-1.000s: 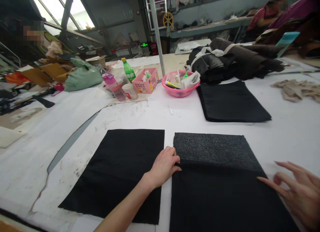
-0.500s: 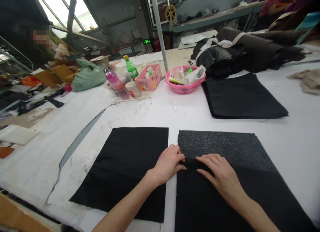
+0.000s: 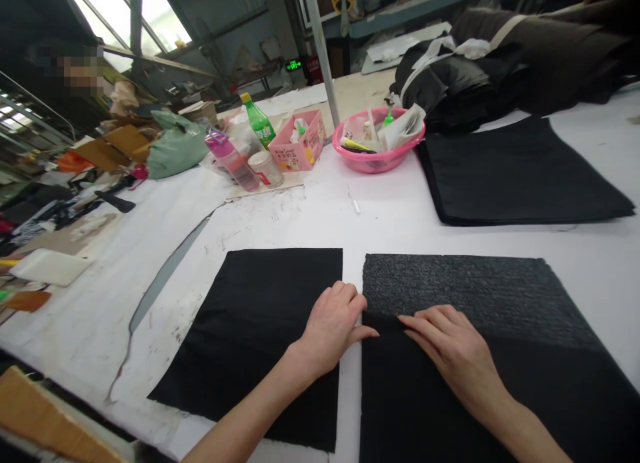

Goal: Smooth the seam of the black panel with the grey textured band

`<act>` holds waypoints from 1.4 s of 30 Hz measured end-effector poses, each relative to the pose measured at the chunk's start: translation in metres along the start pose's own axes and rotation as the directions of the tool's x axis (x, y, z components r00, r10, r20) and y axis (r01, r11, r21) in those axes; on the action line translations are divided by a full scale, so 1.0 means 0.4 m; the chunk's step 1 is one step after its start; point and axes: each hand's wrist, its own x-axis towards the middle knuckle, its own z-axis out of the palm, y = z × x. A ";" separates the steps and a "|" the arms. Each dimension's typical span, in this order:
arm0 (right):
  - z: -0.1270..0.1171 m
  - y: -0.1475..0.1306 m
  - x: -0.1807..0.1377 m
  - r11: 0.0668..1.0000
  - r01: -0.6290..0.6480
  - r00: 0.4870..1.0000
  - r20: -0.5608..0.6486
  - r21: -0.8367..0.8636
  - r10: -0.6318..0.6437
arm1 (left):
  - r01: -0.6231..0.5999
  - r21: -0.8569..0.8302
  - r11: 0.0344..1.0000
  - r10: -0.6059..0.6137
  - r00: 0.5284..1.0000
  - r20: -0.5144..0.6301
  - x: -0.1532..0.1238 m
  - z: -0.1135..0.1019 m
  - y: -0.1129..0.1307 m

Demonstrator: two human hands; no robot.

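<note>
Before me lies a black cloth [image 3: 425, 396], its far end a speckled dark-grey strip [image 3: 450, 283]. A small ridge of the black part rises between my hands, next to the strip's near edge. My left hand [image 3: 336, 323] is at the cloth's left edge with fingers curled over and thumb stretched along the ridge; it grips the cloth there. My right hand [image 3: 453, 346] pinches the ridge a little further right, thumb and fingertips close together. Another black cloth piece [image 3: 260, 316] lies flat to the left, partly under my left forearm.
A stack of black cloth pieces [image 3: 525, 176] lies at the far right, below a tied bundle of dark fabric [image 3: 500, 70]. Further back stand a pink basin [image 3: 380, 162], a pink box [image 3: 300, 146], a jar [image 3: 266, 170] and bottles. A torn gap [image 3: 165, 280] runs through the white table covering.
The right hand's thumb and fingers have come together on the cloth ridge. The left hand stays at the edge. The whole view has shifted slightly.
</note>
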 end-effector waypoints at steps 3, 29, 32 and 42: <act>0.001 -0.001 0.000 1.000 -0.001 1.000 -0.003 -0.006 0.001 | -0.020 -0.132 0.991 0.014 0.999 -0.045 0.002 0.015 0.005; 0.000 -0.006 0.004 0.993 0.100 0.995 0.010 -0.066 -0.099 | -0.277 -0.071 0.958 0.261 0.948 -0.184 -0.023 0.074 -0.011; 0.001 -0.008 0.006 0.990 0.112 0.994 0.011 -0.089 -0.112 | -0.279 -0.066 0.958 0.263 0.948 -0.182 -0.022 0.074 -0.011; 0.015 0.004 0.002 0.990 0.106 0.994 0.022 -0.090 -0.104 | -0.291 -0.026 0.956 0.282 0.942 -0.182 -0.024 0.078 -0.011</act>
